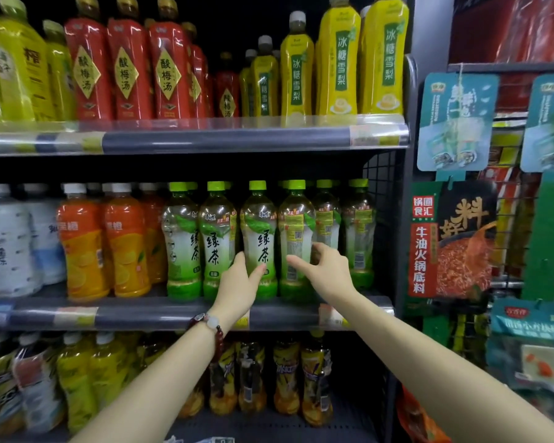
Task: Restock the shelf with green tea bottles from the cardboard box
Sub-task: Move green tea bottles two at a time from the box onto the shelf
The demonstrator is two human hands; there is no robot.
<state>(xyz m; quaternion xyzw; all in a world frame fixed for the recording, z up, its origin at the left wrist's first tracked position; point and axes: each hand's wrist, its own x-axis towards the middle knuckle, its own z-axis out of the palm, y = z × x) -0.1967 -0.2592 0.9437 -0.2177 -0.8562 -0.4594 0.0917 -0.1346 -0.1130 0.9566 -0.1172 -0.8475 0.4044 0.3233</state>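
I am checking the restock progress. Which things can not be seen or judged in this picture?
- Cardboard box: not in the head view at all.
- Green tea bottles behind the front row: hidden by the front bottles, so the count is unclear.
- Price tags on the shelf edge: too blurred to read.
- Left hand palm: turned away, contact unclear.

On the middle grey metal shelf [173, 316], green-capped clear plastic green tea bottles [216, 241] stand in a row at its right end, beside orange juice bottles [125, 241]. The left hand [237, 286] grips one front bottle [259, 238]; the right hand [325, 270] grips its right-hand neighbour [296, 231], label turned backward.
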